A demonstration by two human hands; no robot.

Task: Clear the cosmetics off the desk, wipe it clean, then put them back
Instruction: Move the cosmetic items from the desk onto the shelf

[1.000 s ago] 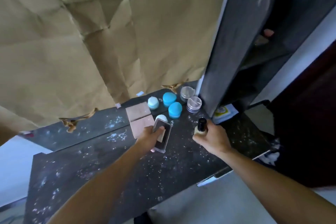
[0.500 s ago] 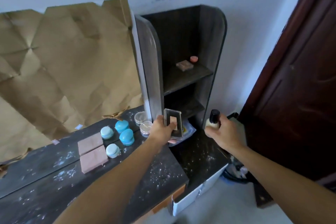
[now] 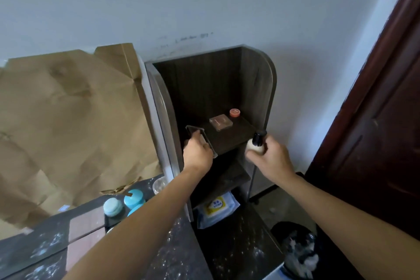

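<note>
While both arms reach up at the dark wood-grain shelf unit [image 3: 259, 88], the left hand [image 3: 197, 154] has its fingers wrapped round a clear rectangular plastic compact [image 3: 201, 141], tilted, right at the front edge of the upper shelf. The right hand [image 3: 270, 157] is clamped round a cream bottle with a black cap [image 3: 256, 143], held upright just off that shelf's right front corner. Already sitting on the shelf: a clear square case with a pinkish inside [image 3: 221, 123] and, just behind it, a small round orange-red pot [image 3: 234, 112]. Down on the dark speckled counter [image 3: 177, 245] there's a bright blue round jar [image 3: 134, 199], a paler blue one [image 3: 113, 206] and a pink square pad [image 3: 85, 223].
</note>
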